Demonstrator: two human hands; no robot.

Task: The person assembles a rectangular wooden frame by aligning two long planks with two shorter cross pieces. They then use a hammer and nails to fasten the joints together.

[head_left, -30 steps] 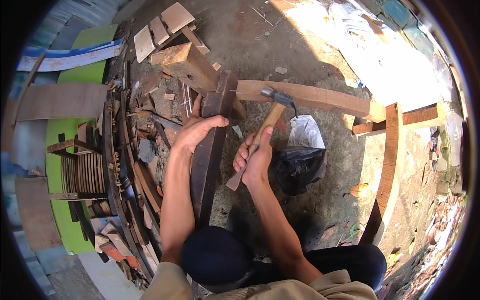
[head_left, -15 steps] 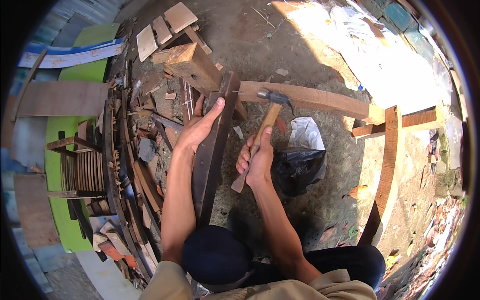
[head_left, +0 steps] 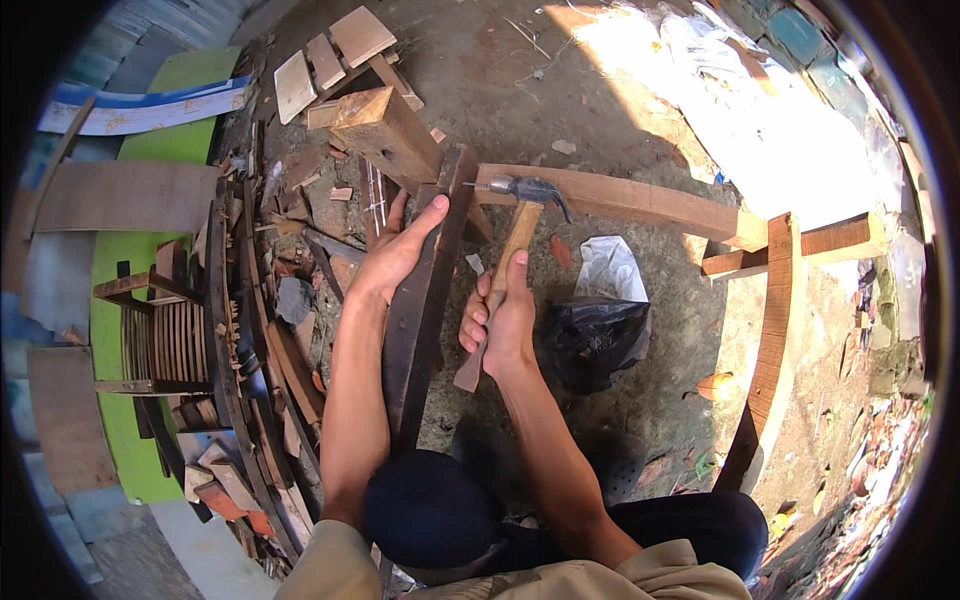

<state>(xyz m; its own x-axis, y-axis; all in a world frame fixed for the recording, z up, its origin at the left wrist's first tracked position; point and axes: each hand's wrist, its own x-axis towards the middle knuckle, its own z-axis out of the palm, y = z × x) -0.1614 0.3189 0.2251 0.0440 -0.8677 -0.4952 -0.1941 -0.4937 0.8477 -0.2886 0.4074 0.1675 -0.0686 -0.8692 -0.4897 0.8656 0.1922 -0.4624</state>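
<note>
My right hand [head_left: 507, 318] is closed round the wooden handle of a claw hammer [head_left: 521, 236]. The hammer's metal head is beside a thin nail [head_left: 476, 185] that sticks out from the right side of a dark wooden beam [head_left: 412, 330]; whether they touch is hard to tell. With my left hand [head_left: 392, 258] I grip that beam from its left side, thumb over the top edge and fingers partly hidden behind it. A thick wood block [head_left: 388, 135] stands against the beam's far end, and a long brown rail [head_left: 620, 196] stretches right from there.
At the right, an upright timber [head_left: 778, 330] meets the rail and a short crosspiece [head_left: 845, 240]. A black plastic bag [head_left: 598, 340] lies right of the hammer. Wood offcuts [head_left: 362, 36] sit at the far left, and scrap planks [head_left: 225, 330] pile up along the left.
The hammer has swung left, its head now close to the nail, and my right hand has shifted slightly left with it. My left hand keeps its place on the beam.
</note>
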